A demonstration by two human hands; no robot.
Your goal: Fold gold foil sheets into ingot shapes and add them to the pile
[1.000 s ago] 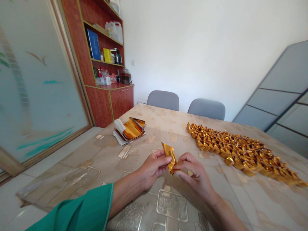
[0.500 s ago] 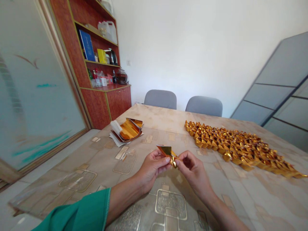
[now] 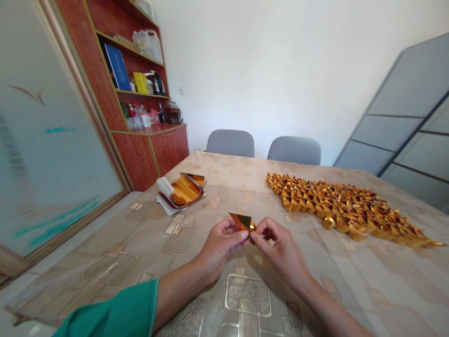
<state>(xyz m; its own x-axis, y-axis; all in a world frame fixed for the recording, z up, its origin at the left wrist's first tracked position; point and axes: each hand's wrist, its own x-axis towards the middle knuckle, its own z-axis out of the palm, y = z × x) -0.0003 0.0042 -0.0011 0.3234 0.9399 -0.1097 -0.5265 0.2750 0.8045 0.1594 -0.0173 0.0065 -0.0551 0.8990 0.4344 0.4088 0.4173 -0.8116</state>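
Note:
Between my two hands, above the table, is a partly folded piece of gold foil paper (image 3: 242, 221) with a pointed corner sticking up. My left hand (image 3: 224, 239) pinches its left side between thumb and fingers. At its right edge, my right hand (image 3: 277, 238) grips the foil with thumb and forefinger, the fingertips of both hands close together. Part of the foil is hidden behind my fingers. Beyond my left hand lies a stack of gold foil sheets (image 3: 187, 189), curled, with white backing. Many folded gold foil pieces (image 3: 329, 203) stand in rows to the right.
A patterned cloth covers the table (image 3: 196, 299). Two grey chairs (image 3: 230, 142) (image 3: 294, 150) stand at its far side. Back left is a red-brown shelf cabinet (image 3: 150, 145) with bottles and a kettle. A frosted glass door (image 3: 52, 140) is at left.
My right fingers have shifted slightly on the foil, and its lower right part is now more covered and folded in. The whole view has turned a little to the right.

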